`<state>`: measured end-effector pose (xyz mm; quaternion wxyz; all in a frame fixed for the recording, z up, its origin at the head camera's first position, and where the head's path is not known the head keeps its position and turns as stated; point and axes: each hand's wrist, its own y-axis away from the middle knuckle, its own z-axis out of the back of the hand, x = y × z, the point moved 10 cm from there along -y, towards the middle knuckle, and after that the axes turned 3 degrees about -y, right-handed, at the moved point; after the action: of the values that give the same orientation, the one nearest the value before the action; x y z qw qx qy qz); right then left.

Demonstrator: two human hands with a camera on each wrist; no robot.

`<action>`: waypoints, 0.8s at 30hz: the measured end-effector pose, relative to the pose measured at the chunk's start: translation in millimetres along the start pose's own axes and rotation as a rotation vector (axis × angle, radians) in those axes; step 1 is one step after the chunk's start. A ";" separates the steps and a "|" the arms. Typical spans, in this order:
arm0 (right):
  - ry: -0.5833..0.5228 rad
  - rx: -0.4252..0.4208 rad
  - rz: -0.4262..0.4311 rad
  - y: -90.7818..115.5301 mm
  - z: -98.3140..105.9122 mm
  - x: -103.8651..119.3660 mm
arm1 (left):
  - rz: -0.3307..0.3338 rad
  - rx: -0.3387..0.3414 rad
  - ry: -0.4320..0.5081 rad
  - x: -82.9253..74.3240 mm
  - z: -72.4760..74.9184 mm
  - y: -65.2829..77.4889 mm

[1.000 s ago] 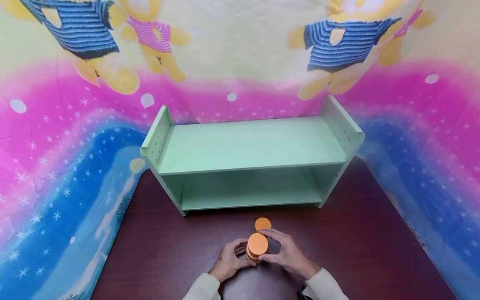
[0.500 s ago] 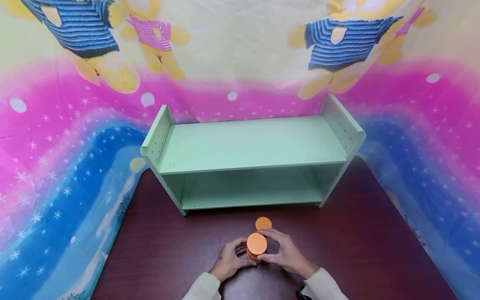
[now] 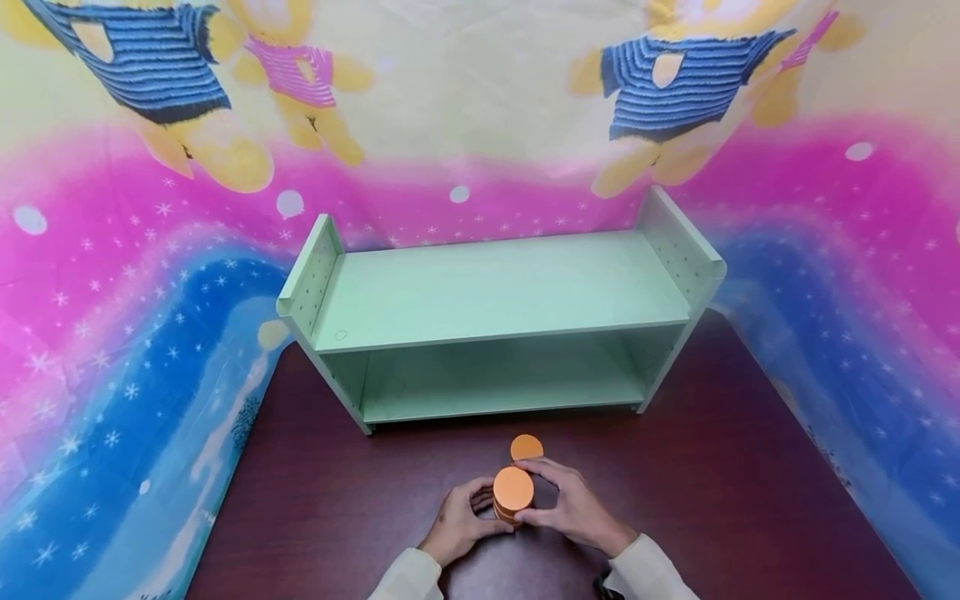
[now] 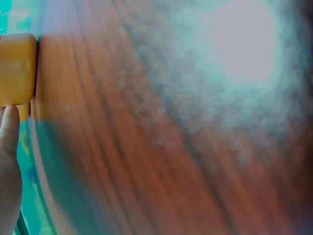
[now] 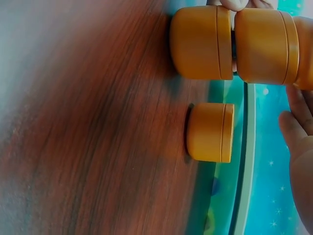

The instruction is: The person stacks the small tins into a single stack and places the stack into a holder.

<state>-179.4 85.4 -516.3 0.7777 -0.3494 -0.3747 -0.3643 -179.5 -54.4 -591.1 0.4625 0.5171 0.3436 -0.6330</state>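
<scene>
Orange canister stack [image 3: 513,500]: located on the dark red-brown table [image 3: 315,500], directly in front of you and short of the pale green shelf unit [image 3: 495,287]. At least three canisters show one above another in your right wrist view: a bottom canister [image 5: 199,43], a middle canister [image 5: 261,46] and a top canister [image 3: 513,487], which that view's edge cuts off. A narrow dark gap shows between the bottom and middle ones; full contact there cannot be confirmed. Each of these two has a lid seam near its upper end.

Your left hand [image 3: 458,522] is curled about the near-left side of the stack, thumb toward you and fingers on the far side; which canister takes the grip cannot be told. Your right hand [image 3: 577,508] pinches the top canister between thumb and fingers, from the right.

A separate canister [image 3: 527,447], also orange, stands upright on the table just beyond the stack, partly hidden by your right fingers in the head view. Your sleeves are pale, and a dark band [image 3: 606,587] shows at your right cuff. Behind the shelf unit hangs a printed backdrop [image 3: 465,100] with bear figures.
</scene>
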 end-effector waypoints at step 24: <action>0.079 -0.013 0.052 5.7 16.3 -6.8 | -0.023 -0.009 0.021 3.7 -1.1 -0.8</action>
<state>-183.1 103.5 -515.8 0.7988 -0.3496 -0.3319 -0.3599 -180.1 -54.0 -594.9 0.4537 0.5177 0.3573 -0.6312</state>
